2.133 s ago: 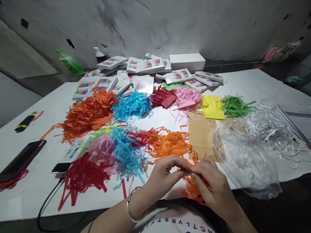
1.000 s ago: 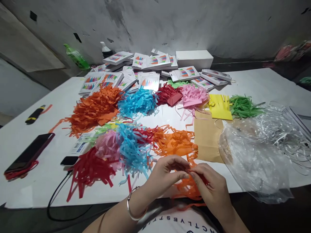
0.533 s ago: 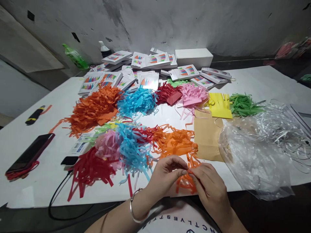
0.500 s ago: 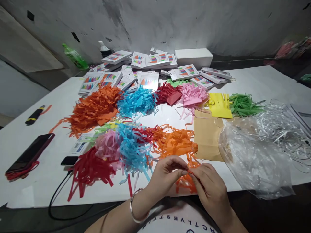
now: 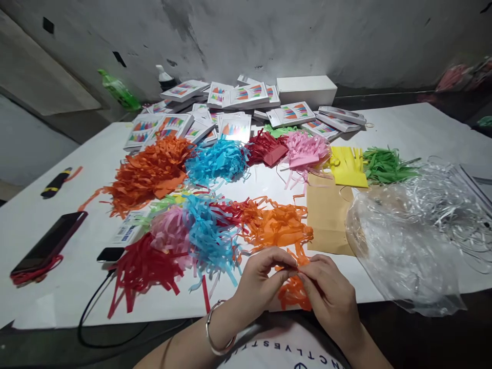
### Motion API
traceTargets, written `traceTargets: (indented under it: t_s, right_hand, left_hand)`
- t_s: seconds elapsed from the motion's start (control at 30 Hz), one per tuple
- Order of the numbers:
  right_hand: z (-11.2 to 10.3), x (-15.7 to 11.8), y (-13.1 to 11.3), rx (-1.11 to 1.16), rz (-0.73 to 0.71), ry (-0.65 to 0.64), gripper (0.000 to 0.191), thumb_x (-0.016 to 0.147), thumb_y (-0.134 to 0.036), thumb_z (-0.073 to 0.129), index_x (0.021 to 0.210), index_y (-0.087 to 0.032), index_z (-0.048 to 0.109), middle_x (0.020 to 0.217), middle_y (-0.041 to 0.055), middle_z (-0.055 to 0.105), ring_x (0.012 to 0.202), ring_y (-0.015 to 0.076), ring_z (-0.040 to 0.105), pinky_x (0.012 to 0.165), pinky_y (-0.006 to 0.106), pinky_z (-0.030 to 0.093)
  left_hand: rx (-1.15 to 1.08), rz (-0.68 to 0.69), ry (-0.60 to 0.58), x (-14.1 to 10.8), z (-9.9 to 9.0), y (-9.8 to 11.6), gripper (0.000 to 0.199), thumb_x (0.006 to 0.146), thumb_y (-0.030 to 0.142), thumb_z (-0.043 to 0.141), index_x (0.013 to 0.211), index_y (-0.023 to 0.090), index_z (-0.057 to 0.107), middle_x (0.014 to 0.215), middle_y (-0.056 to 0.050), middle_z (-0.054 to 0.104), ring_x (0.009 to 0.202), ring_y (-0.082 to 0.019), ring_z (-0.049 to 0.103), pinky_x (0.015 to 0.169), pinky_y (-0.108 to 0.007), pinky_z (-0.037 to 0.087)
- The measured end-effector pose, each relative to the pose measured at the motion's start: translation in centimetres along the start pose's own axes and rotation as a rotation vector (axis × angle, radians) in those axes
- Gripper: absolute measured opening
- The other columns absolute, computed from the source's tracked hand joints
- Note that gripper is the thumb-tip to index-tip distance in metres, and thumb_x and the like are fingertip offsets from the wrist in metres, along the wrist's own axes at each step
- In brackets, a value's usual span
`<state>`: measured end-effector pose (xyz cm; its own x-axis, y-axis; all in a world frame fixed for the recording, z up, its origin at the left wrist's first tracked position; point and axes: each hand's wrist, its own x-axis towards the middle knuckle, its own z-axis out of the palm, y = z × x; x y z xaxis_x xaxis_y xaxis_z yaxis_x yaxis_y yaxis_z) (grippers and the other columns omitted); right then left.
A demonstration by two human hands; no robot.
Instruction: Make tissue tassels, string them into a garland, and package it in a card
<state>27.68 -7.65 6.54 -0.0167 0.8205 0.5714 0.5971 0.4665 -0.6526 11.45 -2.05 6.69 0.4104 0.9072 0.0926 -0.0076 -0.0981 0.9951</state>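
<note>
Near the table's front edge, my left hand [image 5: 265,277] and my right hand [image 5: 328,292] meet, thumbs and fingertips pinched together on an orange tissue-paper tassel [image 5: 294,294]. Its cut strips hang below and show above my fingers; the pinched part is mostly hidden. Just beyond my hands lies a heap of orange fringed paper [image 5: 282,228]. To the left of them are a light blue fringed bundle [image 5: 211,236], a pink one [image 5: 171,230] and a dark red one [image 5: 148,271].
Flat printed boxes [image 5: 246,95] pile up by the wall, beside a white box [image 5: 306,90]. Brown paper [image 5: 328,220] and a clear plastic bag [image 5: 407,256] lie right. At left are a phone [image 5: 49,243], a cutter [image 5: 56,183] and a black cable [image 5: 82,318].
My pinched fingers have shifted slightly, my right hand a little to the left and up. The orange strips under them hang a bit differently; the rest stays put.
</note>
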Motion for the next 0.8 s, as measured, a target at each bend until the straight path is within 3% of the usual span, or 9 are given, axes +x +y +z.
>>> traceTargets:
  t_s: [0.2, 0.47, 0.6, 0.7, 0.8]
  right_hand:
    - [0.2, -0.2, 0.4, 0.102, 0.089, -0.017, 0.017, 0.091, -0.011, 0.057, 0.095, -0.023, 0.069, 0.079, 0.0009, 0.071, 0.077, 0.0175, 0.066, 0.079, 0.036, 0.057]
    - [0.1, -0.3, 0.6, 0.115, 0.182, -0.003, 0.017, 0.094, -0.019, 0.059, 0.100, -0.025, 0.073, 0.084, 0.0022, 0.075, 0.088, 0.0206, 0.070, 0.080, 0.035, 0.059]
    - [0.3, -0.4, 0.6, 0.001, 0.091, 0.042, 0.018, 0.092, -0.023, 0.063, 0.109, -0.023, 0.068, 0.093, 0.0047, 0.075, 0.091, 0.0215, 0.070, 0.086, 0.039, 0.059]
    - [0.6, -0.9, 0.7, -0.105, -0.028, 0.125, 0.033, 0.088, -0.016, 0.067, 0.120, -0.020, 0.060, 0.095, 0.0062, 0.073, 0.090, 0.0208, 0.070, 0.094, 0.044, 0.056]
    - [0.5, -1.2, 0.9, -0.155, -0.126, 0.094, 0.037, 0.088, -0.004, 0.062, 0.121, -0.021, 0.059, 0.093, 0.0036, 0.073, 0.084, 0.0171, 0.070, 0.099, 0.047, 0.052]
  left_hand:
    - [0.045, -0.008, 0.023, 0.1, -0.1, -0.1, 0.009, 0.078, 0.011, 0.071, 0.082, 0.019, 0.073, 0.079, -0.002, 0.074, 0.075, -0.015, 0.067, 0.074, -0.026, 0.055]
    - [-0.083, -0.122, 0.023, 0.1, -0.2, 0.0, 0.016, 0.078, 0.020, 0.075, 0.093, 0.017, 0.073, 0.088, -0.006, 0.076, 0.078, -0.018, 0.071, 0.074, -0.028, 0.059]
    - [-0.057, -0.099, 0.036, 0.2, -0.3, 0.3, 0.012, 0.080, 0.024, 0.076, 0.090, 0.018, 0.073, 0.085, -0.005, 0.075, 0.077, -0.016, 0.070, 0.074, -0.027, 0.057]
    - [-0.183, -0.199, 0.044, 0.2, -0.2, 0.2, 0.021, 0.077, 0.032, 0.079, 0.090, 0.017, 0.072, 0.085, -0.005, 0.074, 0.076, -0.016, 0.069, 0.073, -0.027, 0.057]
    - [-0.332, -0.334, 0.059, 0.3, 0.1, -0.1, 0.030, 0.070, 0.035, 0.085, 0.087, 0.015, 0.070, 0.078, -0.003, 0.072, 0.069, -0.014, 0.066, 0.067, -0.026, 0.057]
